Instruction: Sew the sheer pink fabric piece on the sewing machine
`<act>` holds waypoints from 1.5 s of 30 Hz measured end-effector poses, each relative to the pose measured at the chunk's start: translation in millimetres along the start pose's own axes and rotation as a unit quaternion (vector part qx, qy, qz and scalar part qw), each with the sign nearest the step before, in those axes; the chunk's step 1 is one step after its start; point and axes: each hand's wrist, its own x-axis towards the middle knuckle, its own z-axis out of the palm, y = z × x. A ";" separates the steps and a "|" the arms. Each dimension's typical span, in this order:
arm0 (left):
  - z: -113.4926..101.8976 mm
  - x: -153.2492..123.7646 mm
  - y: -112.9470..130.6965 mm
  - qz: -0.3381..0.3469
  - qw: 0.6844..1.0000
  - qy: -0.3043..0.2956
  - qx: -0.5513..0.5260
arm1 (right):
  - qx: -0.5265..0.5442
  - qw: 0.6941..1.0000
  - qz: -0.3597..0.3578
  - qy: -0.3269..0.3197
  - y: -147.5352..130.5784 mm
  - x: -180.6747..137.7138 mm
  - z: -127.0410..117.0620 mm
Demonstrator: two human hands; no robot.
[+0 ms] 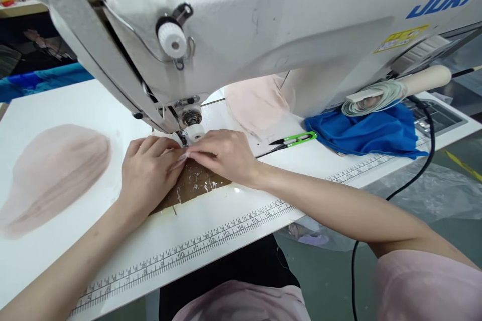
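My left hand (152, 170) and my right hand (228, 155) meet in front of the presser foot (184, 139) of a white sewing machine (241, 25). Their fingertips are pinched together on a small bit of pale, thin fabric (183, 157), most of it hidden by the fingers. Beneath the hands lies a brown patch (198, 180) covered with shiny clear tape. A sheer pale pink fabric piece (62, 175) is spread on the table to the left of my left hand. More pale pink fabric (259, 103) lies beyond my right hand, under the machine arm.
Green-handled thread snips (295, 139) lie right of my right hand. Farther right are a bunched blue cloth (369, 130) and a coil of pale green cord (372, 100). A black cable (431, 145) hangs over the table edge. A printed ruler (181, 256) runs along the front.
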 end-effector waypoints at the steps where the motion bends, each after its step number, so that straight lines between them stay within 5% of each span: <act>1: -2.2 -3.5 0.4 0.016 1.000 -0.001 0.011 | -0.009 0.999 -0.028 -0.013 -0.2 -2.0 0.0; 9: -11.5 -21.7 8.1 0.093 0.995 -0.013 0.046 | -0.114 0.975 -0.188 0.017 0.9 -12.1 4.7; 45: -6.6 -24.3 4.6 0.088 0.995 -0.025 0.032 | -0.112 0.979 -0.173 0.005 0.4 -7.8 4.5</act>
